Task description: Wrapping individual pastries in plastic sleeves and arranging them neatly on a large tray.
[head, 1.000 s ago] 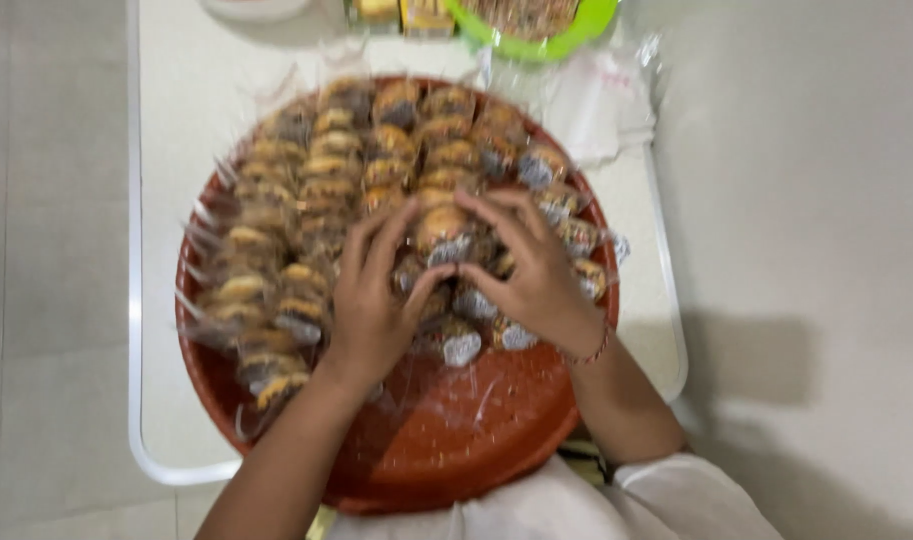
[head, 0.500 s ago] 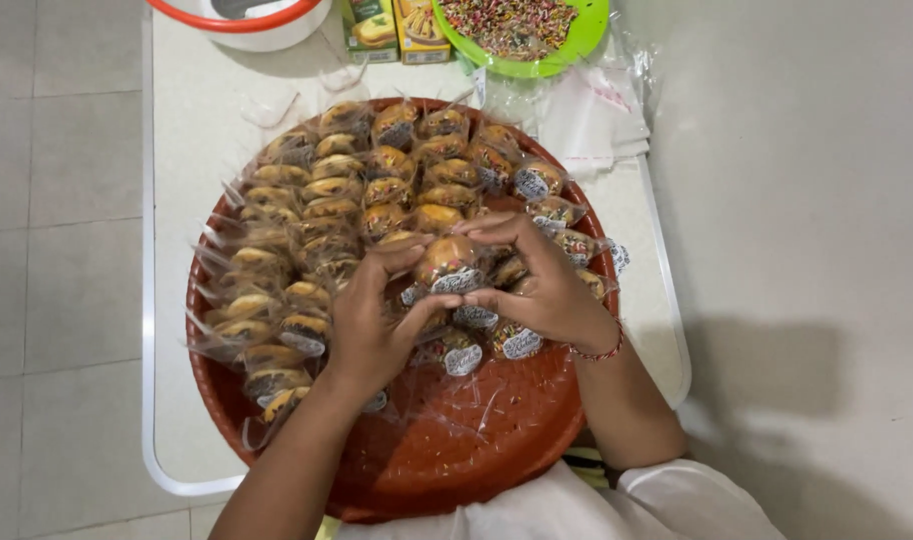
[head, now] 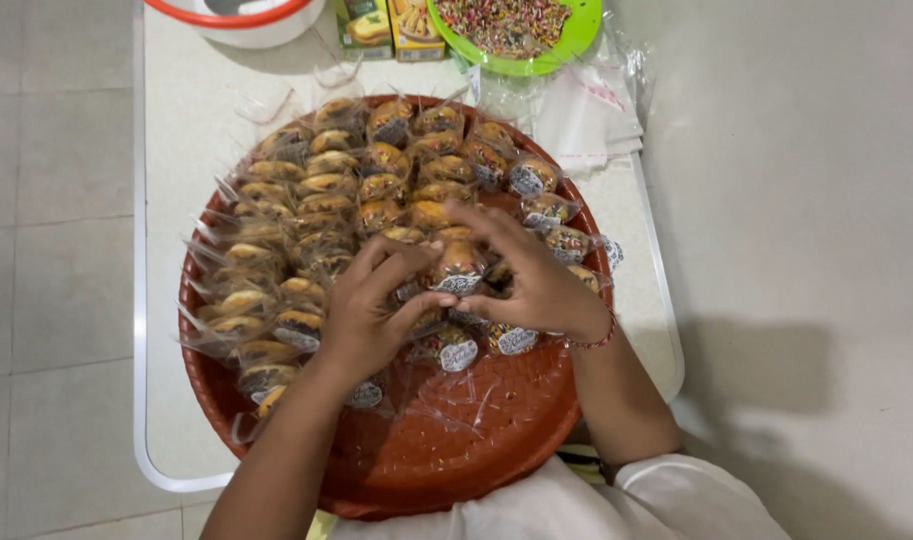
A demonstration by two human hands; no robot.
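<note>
Wrapped pastry [head: 459, 268] between hands, red tray [head: 457, 450] — white table [head: 192, 120], grey tiled floor [head: 47, 280]

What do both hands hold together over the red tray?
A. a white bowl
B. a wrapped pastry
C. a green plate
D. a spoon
B: the left hand and right hand both grip one wrapped pastry above the red tray; the green plate lies untouched further off.

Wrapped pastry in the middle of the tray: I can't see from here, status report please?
Both hands, left and right, pinch one wrapped pastry. Red tray packed with wrapped pastries. Nothing in the way.
</note>
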